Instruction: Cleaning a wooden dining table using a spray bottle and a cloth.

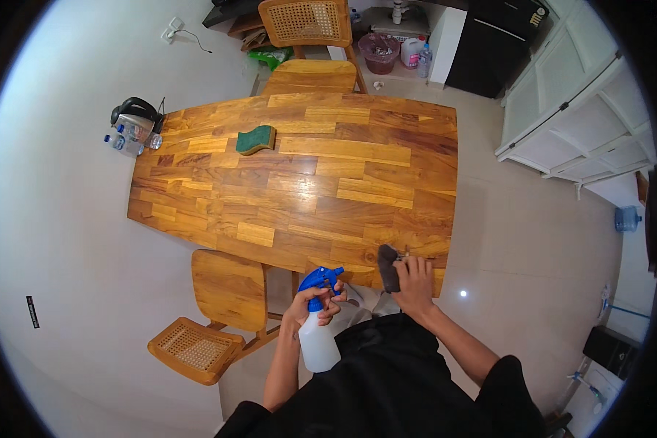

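Note:
My left hand (pixel 315 306) is wrapped round the neck of a white spray bottle (pixel 319 344) with a blue trigger head, held upright just off the near edge of the table. My right hand (pixel 415 283) is closed on a dark grey oblong pad (pixel 388 268) at the near right corner of the wooden table (pixel 306 190). Its fingers hide part of the pad, and I cannot tell its exact kind. Toward the far left of the tabletop lies a wavy green and yellow sponge (pixel 256 140), away from both hands.
A kettle (pixel 135 113) and small plastic bottles (pixel 128 139) are by the table's left end. One wooden chair (pixel 230 292) stands near left, another chair (pixel 310 73) at the far side. White cabinet doors (pixel 562 109) rise to the right, beyond the tiled floor.

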### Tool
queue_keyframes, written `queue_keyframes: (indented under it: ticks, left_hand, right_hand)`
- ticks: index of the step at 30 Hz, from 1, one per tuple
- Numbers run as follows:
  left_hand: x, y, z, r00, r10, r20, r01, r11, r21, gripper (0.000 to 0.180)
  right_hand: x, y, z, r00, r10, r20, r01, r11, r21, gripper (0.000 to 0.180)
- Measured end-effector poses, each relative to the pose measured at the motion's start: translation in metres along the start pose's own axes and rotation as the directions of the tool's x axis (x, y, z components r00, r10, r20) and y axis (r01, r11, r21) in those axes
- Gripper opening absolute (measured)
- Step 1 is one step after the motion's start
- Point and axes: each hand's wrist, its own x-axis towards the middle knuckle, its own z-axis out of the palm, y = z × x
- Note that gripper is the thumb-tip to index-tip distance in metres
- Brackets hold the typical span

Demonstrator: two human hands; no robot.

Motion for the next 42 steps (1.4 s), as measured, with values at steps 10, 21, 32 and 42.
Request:
queue_keyframes:
  ticks: [10,21,32,42]
  left_hand:
    - [-0.025,-0.024,-0.010,0.956,0.286,0.063,-0.286,0.958,-0.004,0.039]
    - [-0.004,-0.022,-0.011,0.954,0.299,0.020,-0.299,0.953,0.047,0.041]
    - [-0.025,-0.027,-0.028,0.906,0.423,0.017,-0.422,0.906,-0.040,0.041]
    - [-0.010,-0.015,-0.004,0.918,0.396,0.014,-0.397,0.916,0.058,0.042]
  right_hand:
    - [0.115,-0.092,0.066,0.936,-0.351,0.008,0.350,0.936,0.045,0.054]
    - [0.046,-0.040,0.013,0.946,-0.285,0.154,0.263,0.953,0.151,0.069]
    - [0.042,-0.037,0.024,0.963,-0.241,0.118,0.244,0.970,-0.012,0.066]
    - [0.131,-0.083,0.071,0.923,-0.385,-0.021,0.384,0.914,0.127,0.056]
